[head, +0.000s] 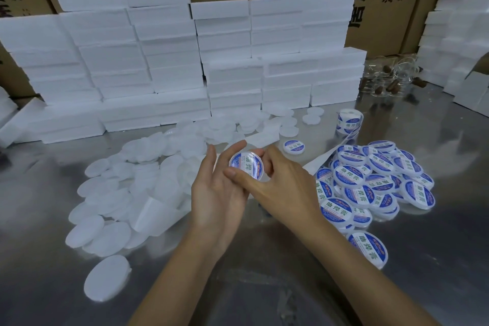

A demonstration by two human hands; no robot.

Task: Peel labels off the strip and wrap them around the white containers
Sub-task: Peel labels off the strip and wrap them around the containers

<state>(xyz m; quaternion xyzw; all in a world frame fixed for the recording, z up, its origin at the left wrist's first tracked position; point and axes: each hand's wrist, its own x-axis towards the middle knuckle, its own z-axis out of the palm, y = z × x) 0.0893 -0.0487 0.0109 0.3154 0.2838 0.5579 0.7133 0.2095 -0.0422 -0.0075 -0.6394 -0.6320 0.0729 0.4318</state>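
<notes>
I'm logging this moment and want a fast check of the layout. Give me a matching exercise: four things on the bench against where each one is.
Things
1. labelled container
2. label roll
3. unlabelled white containers
4. labelled pile

Places
A. heaped at the table's right
B. held between the left hand and right hand
C. spread across the table's left
D. standing far right, before the foam boxes

Pairs: 1-B, 2-D, 3-C, 4-A

left hand [219, 193] cupped upward, right hand [280, 188] apparently pinching
</notes>
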